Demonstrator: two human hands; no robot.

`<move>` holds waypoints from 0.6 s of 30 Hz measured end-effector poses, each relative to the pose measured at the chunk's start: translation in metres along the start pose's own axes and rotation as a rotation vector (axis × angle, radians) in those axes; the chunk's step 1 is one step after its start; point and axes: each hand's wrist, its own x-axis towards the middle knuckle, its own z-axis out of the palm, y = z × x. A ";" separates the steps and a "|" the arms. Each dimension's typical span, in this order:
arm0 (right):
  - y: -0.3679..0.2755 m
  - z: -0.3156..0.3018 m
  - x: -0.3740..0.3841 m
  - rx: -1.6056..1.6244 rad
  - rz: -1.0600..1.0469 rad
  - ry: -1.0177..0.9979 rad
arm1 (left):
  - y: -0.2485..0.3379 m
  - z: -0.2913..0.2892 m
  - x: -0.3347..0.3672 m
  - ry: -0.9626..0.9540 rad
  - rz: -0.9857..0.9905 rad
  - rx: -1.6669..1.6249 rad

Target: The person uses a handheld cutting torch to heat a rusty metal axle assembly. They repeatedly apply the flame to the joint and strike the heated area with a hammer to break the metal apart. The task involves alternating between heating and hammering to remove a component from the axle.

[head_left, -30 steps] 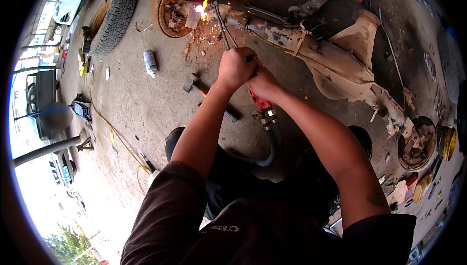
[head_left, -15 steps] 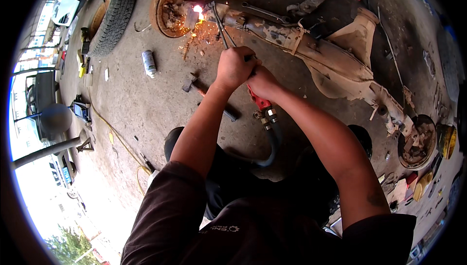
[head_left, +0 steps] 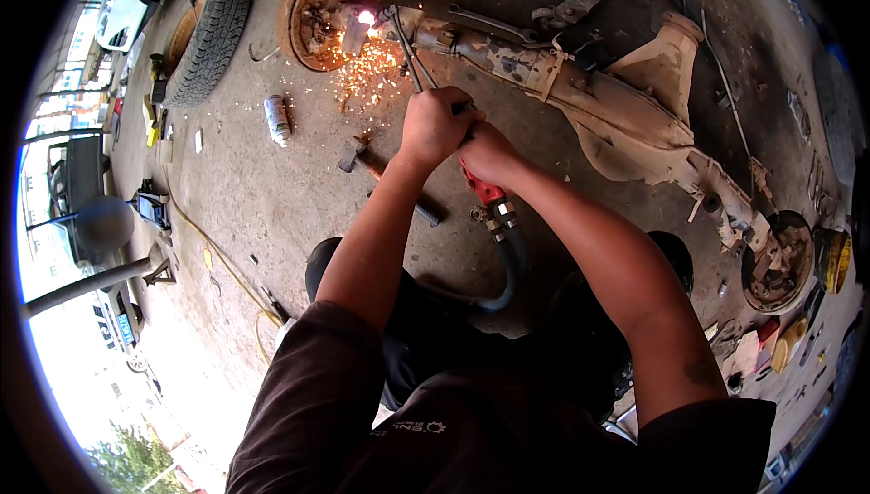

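Both my hands grip a cutting torch (head_left: 483, 193) with a red handle and thin metal tubes (head_left: 408, 45) reaching forward. My left hand (head_left: 433, 122) is the front one, wrapped around the torch body. Just behind it, my right hand (head_left: 489, 154) closes on the red handle, and dark hoses (head_left: 509, 263) loop back from there toward my legs. The torch tip burns bright at the flame (head_left: 366, 18) against the rusty brake drum (head_left: 319, 4) at one end of a rear axle (head_left: 580, 100) lying on the concrete. Orange sparks (head_left: 367, 68) scatter on the ground below.
A hammer (head_left: 358, 157) lies on the ground left of my hands, a spray can (head_left: 276, 120) further left. A tyre (head_left: 207, 36) lies at upper left beside parked cars. The axle's other drum (head_left: 779, 263) and loose tools sit at right. A yellow cable (head_left: 217, 263) crosses the floor.
The flame spot has shifted slightly along the drum end and the spark shower has spread; my hands keep the same grip and barely move.
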 end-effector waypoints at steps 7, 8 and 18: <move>-0.003 0.000 -0.001 -0.062 0.046 0.012 | -0.002 -0.001 -0.001 -0.015 -0.015 -0.043; -0.006 0.001 -0.003 -0.051 0.070 0.004 | -0.006 0.000 -0.002 -0.012 -0.021 -0.045; -0.001 -0.001 -0.005 -0.116 -0.100 0.030 | 0.005 -0.002 -0.008 0.035 0.011 -0.058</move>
